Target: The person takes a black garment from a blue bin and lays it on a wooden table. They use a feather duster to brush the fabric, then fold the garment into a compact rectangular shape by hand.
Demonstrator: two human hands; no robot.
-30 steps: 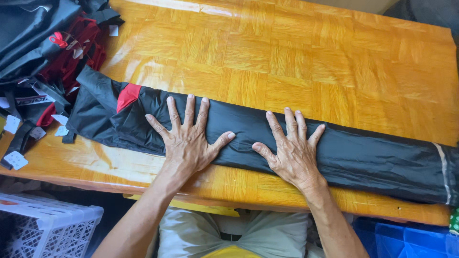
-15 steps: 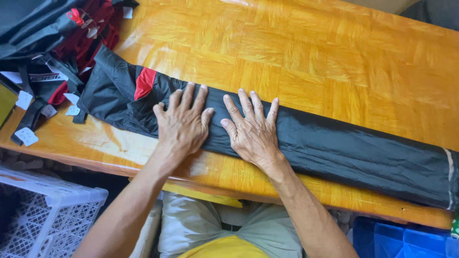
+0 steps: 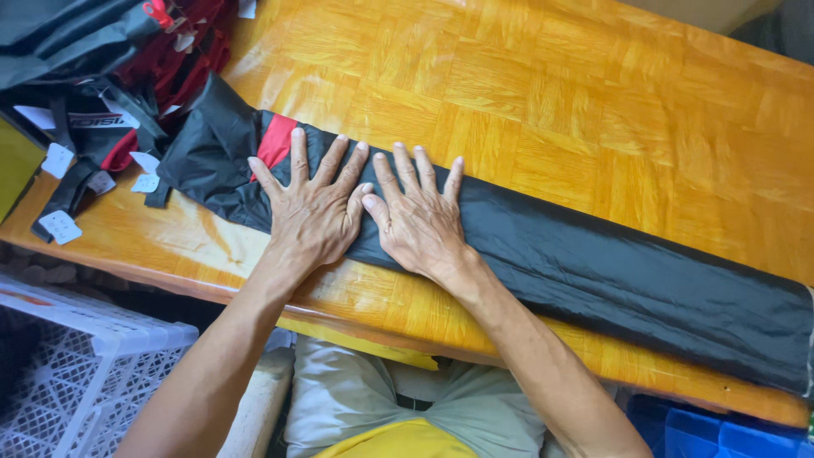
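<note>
Two hands lie flat, palms down, fingers spread wide and gripping nothing: left hand [image 3: 309, 212] and right hand [image 3: 420, 222], thumbs touching, side by side on the folded black fabric [image 3: 593, 263].

Item: long band of thin, glossy black cloth, folded lengthwise, lying slantwise across the near part of the desk [image 3: 593, 110], from far left to near right. Red panel [image 3: 275, 142] shows at its left end, just left of the left hand's fingers. The left end bunches loosely; the right end runs flat to the frame edge.

Surroundings: pile of black and red cloth goods [image 3: 127, 76] with white tags at the far left corner of the desk, touching the band's bunched end. White lattice crate [image 3: 68, 373] below the desk, near left; blue bin [image 3: 721, 428] near right.

Risk, as judged: the cloth looks slippery on polished wood, so uneven pressing could skew the fold or trap creases. The near edge lies close to the desk rim, so a pull toward the body might slide it off.
</note>
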